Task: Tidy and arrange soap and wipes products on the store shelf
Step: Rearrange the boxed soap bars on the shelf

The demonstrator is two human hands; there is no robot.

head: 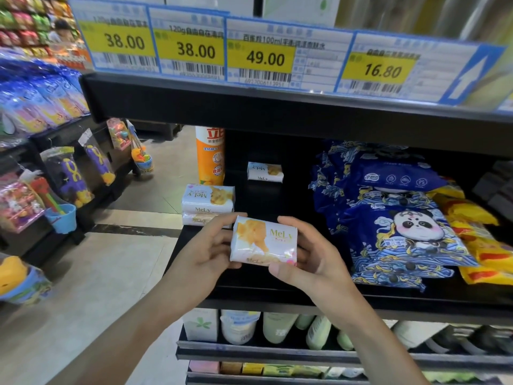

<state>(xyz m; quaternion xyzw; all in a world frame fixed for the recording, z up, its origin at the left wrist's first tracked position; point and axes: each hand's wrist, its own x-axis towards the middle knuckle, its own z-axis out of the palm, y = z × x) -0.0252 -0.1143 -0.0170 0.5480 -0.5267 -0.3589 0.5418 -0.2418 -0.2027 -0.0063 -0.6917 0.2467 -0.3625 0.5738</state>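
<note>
A white and orange MeLy soap pack (263, 241) is held in front of the black shelf (249, 290). My left hand (205, 248) grips its left end and my right hand (308, 257) grips its right end. Two more MeLy soap packs (206, 200) lie stacked at the shelf's left edge, just behind my left hand. Another soap pack (265, 171) sits deeper in the shelf. Blue panda-print wipes packs (399, 229) are piled to the right of my hands.
An orange bottle (210, 155) stands at the shelf's back left. Yellow packs (477, 234) lie right of the wipes. Price tags (263, 55) hang on the shelf above. Bottles (277, 326) fill the shelf below. Toys (69, 173) hang on the left across the aisle.
</note>
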